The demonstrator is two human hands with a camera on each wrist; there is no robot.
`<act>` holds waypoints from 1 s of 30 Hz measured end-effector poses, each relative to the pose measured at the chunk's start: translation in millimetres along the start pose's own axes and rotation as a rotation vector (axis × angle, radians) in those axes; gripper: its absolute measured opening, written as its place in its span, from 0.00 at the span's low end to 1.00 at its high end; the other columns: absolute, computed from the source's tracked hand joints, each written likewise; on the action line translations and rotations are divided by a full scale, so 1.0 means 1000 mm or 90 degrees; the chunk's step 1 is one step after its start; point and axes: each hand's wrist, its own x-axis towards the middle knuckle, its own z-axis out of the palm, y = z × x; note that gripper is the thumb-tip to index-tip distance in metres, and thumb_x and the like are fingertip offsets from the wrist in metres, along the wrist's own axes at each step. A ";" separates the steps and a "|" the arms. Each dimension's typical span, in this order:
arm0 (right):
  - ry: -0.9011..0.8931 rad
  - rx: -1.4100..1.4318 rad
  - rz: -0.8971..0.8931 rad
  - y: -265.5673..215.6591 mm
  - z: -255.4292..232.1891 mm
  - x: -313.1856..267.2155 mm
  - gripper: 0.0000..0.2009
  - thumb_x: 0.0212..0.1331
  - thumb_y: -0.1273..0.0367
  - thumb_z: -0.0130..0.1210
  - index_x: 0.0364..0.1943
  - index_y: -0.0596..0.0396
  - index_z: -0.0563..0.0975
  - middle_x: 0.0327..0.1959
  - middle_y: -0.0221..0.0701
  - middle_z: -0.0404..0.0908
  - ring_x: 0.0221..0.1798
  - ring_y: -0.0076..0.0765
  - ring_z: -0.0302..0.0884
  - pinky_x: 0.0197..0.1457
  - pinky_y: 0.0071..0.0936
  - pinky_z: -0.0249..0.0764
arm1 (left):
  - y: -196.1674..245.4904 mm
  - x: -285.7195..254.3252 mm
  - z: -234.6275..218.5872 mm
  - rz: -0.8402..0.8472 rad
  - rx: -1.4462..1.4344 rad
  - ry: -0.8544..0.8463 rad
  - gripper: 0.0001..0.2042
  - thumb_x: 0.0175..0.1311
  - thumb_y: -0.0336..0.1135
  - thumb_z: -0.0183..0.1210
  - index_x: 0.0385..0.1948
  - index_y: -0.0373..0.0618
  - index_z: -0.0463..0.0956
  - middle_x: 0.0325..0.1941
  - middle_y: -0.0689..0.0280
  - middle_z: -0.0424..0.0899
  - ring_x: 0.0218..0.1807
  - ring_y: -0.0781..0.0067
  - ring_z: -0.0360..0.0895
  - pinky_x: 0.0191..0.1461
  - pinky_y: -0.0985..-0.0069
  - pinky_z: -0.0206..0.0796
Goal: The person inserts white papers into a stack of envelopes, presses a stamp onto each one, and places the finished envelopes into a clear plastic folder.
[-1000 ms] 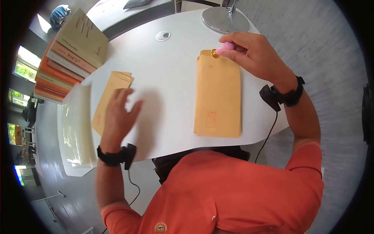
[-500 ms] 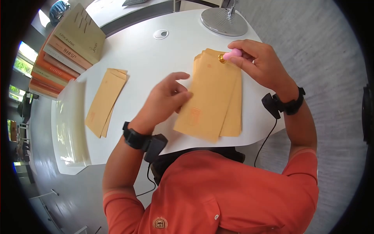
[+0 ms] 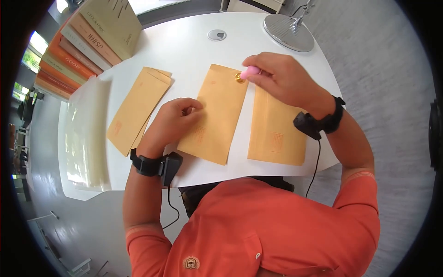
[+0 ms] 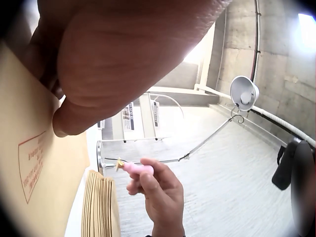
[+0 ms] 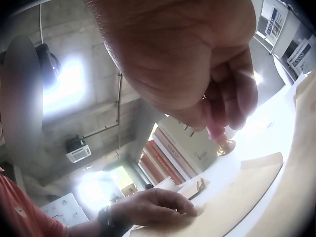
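Observation:
In the head view my left hand [image 3: 173, 121] pinches a tan paper envelope [image 3: 217, 115] near its left edge, with the thumb on its printed face. My right hand [image 3: 286, 83] grips the pink handle of a wax seal stamp [image 3: 249, 73]. Its gold head hangs close over the envelope's upper right corner; in the right wrist view the stamp [image 5: 224, 147] points down, head clear of the paper. Right of this envelope, a stack of envelopes [image 3: 276, 129] lies partly under the right hand and wrist. A few envelopes [image 3: 138, 111] lie fanned to the left.
Books [image 3: 87, 41] stand in a row at the back left of the white table [image 3: 184, 51]. A clear plastic sheet [image 3: 87, 134] hangs over the left edge. The lamp's round base [image 3: 288, 34] stands at the back right, near a cable-hole cover [image 3: 217, 35].
My left hand reached right from the left envelopes, took the top envelope off the stack and drew it left to the middle. The right hand keeps the stamp and has shifted slightly left.

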 end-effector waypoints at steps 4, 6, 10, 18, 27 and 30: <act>-0.031 -0.035 -0.023 -0.002 0.031 0.024 0.11 0.66 0.64 0.59 0.44 0.59 0.81 0.35 0.40 0.83 0.35 0.45 0.80 0.40 0.34 0.75 | -0.002 -0.001 0.003 0.061 0.021 0.005 0.11 0.65 0.33 0.63 0.44 0.36 0.83 0.32 0.68 0.81 0.32 0.81 0.73 0.39 0.77 0.69; -0.043 -0.036 -0.031 -0.003 0.039 0.036 0.12 0.67 0.65 0.58 0.45 0.58 0.81 0.35 0.40 0.83 0.36 0.47 0.81 0.41 0.36 0.76 | -0.006 -0.001 0.003 0.085 0.014 0.013 0.11 0.65 0.33 0.63 0.43 0.35 0.83 0.32 0.66 0.81 0.32 0.80 0.73 0.39 0.77 0.69; -0.102 -0.059 0.004 -0.004 0.052 0.051 0.11 0.66 0.64 0.53 0.42 0.55 0.82 0.36 0.38 0.84 0.40 0.48 0.82 0.45 0.41 0.77 | -0.011 -0.001 0.005 0.133 0.002 0.023 0.10 0.64 0.31 0.62 0.42 0.36 0.83 0.32 0.63 0.79 0.33 0.75 0.74 0.40 0.75 0.69; -0.244 -0.128 0.011 0.004 0.059 0.059 0.12 0.67 0.64 0.55 0.46 0.57 0.81 0.35 0.41 0.85 0.39 0.51 0.82 0.44 0.41 0.76 | -0.017 0.001 0.008 0.159 0.009 0.045 0.09 0.64 0.31 0.60 0.42 0.37 0.83 0.34 0.57 0.80 0.35 0.63 0.78 0.42 0.69 0.71; -0.256 -0.171 0.023 0.000 0.061 0.062 0.12 0.66 0.66 0.55 0.46 0.58 0.82 0.35 0.42 0.85 0.40 0.51 0.82 0.45 0.42 0.77 | -0.019 0.002 0.006 0.162 0.041 0.037 0.10 0.63 0.31 0.60 0.42 0.37 0.83 0.34 0.57 0.80 0.35 0.64 0.78 0.42 0.70 0.71; -0.222 -0.154 0.035 0.000 0.062 0.060 0.12 0.65 0.67 0.54 0.46 0.59 0.82 0.35 0.44 0.85 0.40 0.52 0.82 0.45 0.42 0.77 | -0.021 0.002 0.009 0.162 -0.008 0.047 0.10 0.65 0.32 0.61 0.43 0.38 0.83 0.34 0.62 0.82 0.34 0.72 0.78 0.41 0.73 0.72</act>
